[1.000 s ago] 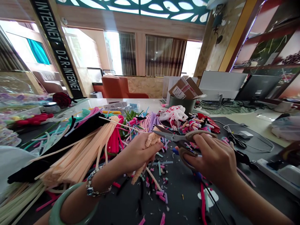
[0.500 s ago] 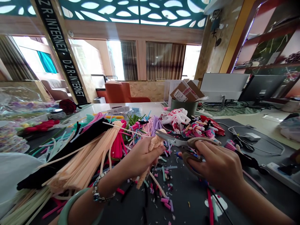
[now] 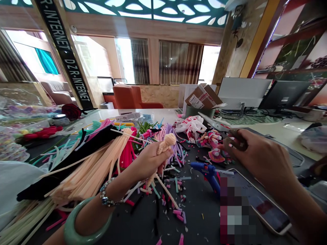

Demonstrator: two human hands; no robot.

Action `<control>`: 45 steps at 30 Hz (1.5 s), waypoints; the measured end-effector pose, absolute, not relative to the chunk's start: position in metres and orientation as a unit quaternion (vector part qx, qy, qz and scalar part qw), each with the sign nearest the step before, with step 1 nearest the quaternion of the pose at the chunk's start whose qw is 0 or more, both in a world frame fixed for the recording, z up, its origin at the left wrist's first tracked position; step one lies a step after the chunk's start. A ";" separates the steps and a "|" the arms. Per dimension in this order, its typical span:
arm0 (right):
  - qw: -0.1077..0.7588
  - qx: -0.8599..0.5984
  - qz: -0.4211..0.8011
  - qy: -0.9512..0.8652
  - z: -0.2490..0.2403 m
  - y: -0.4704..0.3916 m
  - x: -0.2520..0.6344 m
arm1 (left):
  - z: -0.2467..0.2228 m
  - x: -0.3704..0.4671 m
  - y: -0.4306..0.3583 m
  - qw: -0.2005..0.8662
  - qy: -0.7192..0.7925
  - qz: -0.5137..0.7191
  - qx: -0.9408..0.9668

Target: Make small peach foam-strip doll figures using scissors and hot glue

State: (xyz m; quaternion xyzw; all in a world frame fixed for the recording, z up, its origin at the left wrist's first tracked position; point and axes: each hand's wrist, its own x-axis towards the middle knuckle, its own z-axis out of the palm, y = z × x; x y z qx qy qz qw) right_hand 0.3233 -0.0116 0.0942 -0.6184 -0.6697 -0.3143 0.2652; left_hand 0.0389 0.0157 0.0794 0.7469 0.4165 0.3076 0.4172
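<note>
My left hand is closed around a peach figure of twisted pipe cleaners, whose rounded knob pokes out above my thumb. Loose peach ends hang below the fist. In my right hand is a pair of scissors, fingers through the handles, blades pointing up and left, apart from the figure. Under and left of that hand lie a blue glue gun and a phone. A thick bundle of peach pipe cleaners rests left of my left hand.
Cut pipe cleaner scraps litter the dark mat. Behind my hands are a white and red plastic bag and a green bin with a cardboard box. Monitors stand at the back right.
My right hand has drawn the scissors up and right, away from the peach figure. The glue gun and phone now show more plainly. My left hand keeps its grip, slightly lower and leftward.
</note>
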 end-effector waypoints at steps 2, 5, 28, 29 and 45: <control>0.254 -0.623 -0.318 -0.668 0.100 -0.001 0.341 | 0.078 0.037 0.020 0.397 0.417 0.319 0.753; 0.253 -0.612 -0.329 -0.673 0.102 0.014 0.361 | 0.074 0.037 0.027 0.354 0.422 0.313 0.774; 0.256 -0.515 -0.155 -0.803 0.088 -0.015 0.297 | 0.064 0.047 0.022 0.192 0.402 0.292 0.846; 0.245 -0.508 -0.151 -0.812 0.088 -0.016 0.296 | 0.065 0.047 0.021 0.184 0.394 0.299 0.850; 0.237 -0.458 -0.053 -0.855 0.089 -0.023 0.285 | 0.069 0.043 0.016 0.135 0.301 0.335 0.883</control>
